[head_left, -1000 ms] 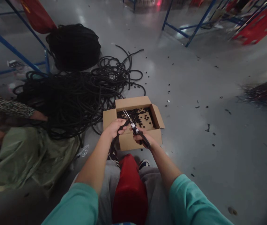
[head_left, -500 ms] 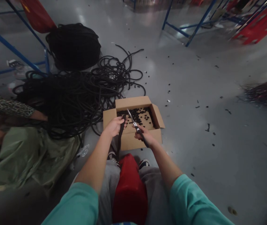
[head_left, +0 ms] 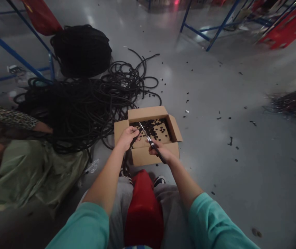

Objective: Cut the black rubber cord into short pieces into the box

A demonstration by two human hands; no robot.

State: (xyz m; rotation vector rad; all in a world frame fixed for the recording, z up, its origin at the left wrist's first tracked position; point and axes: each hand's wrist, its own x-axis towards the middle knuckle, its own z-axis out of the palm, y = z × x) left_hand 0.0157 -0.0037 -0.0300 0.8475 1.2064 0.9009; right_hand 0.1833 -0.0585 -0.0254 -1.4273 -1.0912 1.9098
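Observation:
My left hand (head_left: pixel 127 137) is closed on a black strap (head_left: pixel 134 139), whose upper end sticks out past the fingertips and whose lower part hangs toward my shoes. In my right hand (head_left: pixel 160 151) are scissors (head_left: pixel 150 141) with black handles, blades pointing up and to the left. Their tips lie close beside the strap's end; whether they touch it I cannot tell. Beneath both hands stands an open cardboard box (head_left: pixel 154 157), its flaps folded out. Many small black cut pieces (head_left: pixel 151 128) lie scattered over its bottom.
Loose black cord (head_left: pixel 77 107) is heaped to the left, below a large black coil (head_left: pixel 82 52). Another person's arm (head_left: pixel 10 112) reaches in there, above a green plastic sheet (head_left: pixel 33 169). A red seat (head_left: pixel 144 211) is between my legs. Blue metal frames (head_left: pixel 196 31) stand farther back.
My left hand has turned slightly, and the strap's end now leans right toward the scissors. The scissors' tips have shifted a little left and down.

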